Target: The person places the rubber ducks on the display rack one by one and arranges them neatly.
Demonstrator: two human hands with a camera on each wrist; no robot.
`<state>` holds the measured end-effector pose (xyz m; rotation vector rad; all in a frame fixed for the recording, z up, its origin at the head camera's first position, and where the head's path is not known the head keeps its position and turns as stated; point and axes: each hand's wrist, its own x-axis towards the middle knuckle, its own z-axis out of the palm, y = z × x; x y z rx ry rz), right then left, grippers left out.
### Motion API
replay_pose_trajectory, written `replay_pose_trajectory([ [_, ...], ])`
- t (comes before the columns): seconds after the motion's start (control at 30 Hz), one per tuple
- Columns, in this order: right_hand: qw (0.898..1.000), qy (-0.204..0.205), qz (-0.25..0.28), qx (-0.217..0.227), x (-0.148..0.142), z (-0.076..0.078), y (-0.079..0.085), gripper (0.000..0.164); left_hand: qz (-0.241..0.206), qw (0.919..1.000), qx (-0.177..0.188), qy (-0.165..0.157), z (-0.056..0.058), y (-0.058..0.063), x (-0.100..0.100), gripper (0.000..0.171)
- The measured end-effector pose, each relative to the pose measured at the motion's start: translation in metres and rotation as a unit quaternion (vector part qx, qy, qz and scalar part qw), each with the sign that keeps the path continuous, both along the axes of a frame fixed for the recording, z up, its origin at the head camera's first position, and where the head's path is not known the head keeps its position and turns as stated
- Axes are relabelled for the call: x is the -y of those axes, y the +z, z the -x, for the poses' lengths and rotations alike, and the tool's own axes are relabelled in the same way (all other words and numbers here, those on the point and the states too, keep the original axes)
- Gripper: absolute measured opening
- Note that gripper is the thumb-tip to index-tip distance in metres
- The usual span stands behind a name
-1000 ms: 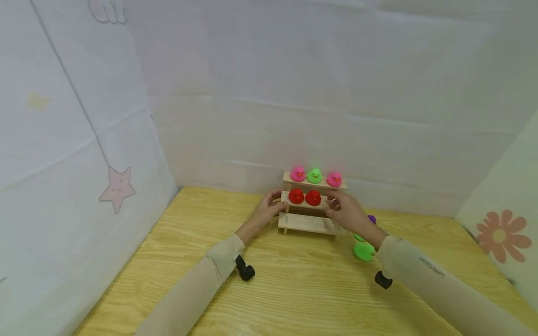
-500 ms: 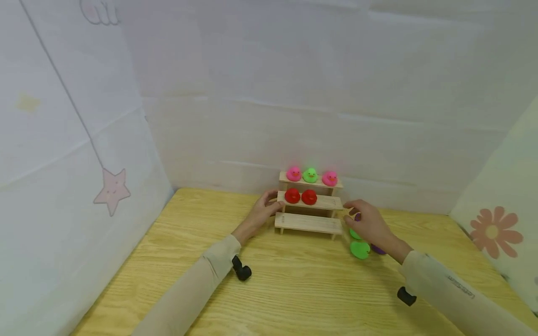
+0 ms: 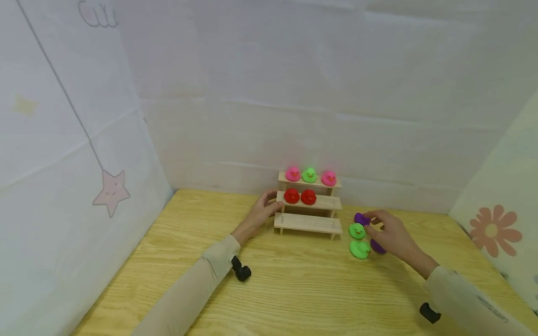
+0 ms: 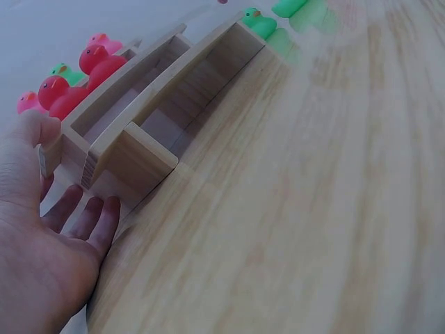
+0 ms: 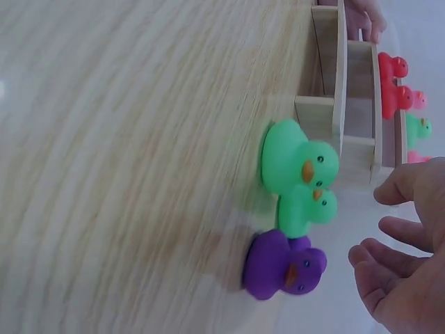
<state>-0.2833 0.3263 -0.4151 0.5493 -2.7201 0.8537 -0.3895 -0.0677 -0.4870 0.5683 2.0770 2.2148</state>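
A three-step wooden display stand [image 3: 308, 223] stands against the back sheet. My left hand [image 3: 261, 211] grips the left end of its middle step, thumb on top and fingers below. Two red rubber ducks [image 3: 308, 197] sit on that step; the top step bears a pink duck [image 3: 293, 174], a green duck [image 3: 309, 175] and another pink one. My right hand [image 3: 392, 234], fingers loosely curved and holding nothing, hovers over the loose ducks right of the stand. Its fingertips are close to a purple duck [image 3: 362, 219] and a green duck [image 3: 357, 231].
Nearer the front lie another green duck [image 3: 359, 249] and a second purple duck [image 3: 378, 246], partly hidden by the right hand in the head view. The bottom step [image 4: 149, 104] bears no duck. White printed sheets [image 3: 260, 130] wall in the wooden table [image 3: 286, 289].
My right hand has drawn back from the right end of the middle step and moved right, over the loose ducks. The left hand has stayed at the stand.
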Motion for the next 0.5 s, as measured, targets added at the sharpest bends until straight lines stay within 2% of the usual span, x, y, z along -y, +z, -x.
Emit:
replay_pose_trajectory([
  [0.23, 1.0, -0.016, -0.008, 0.017, -0.026, -0.011, -0.01, 0.043, -0.006, 1.0, 0.004, -0.001, 0.001, 0.0, -0.003, 0.062],
  [0.5, 0.998, 0.006, -0.035, 0.052, -0.041, -0.015, -0.022, 0.06, -0.011, 0.9999, 0.007, 0.003, 0.001, -0.002, -0.002, 0.064],
])
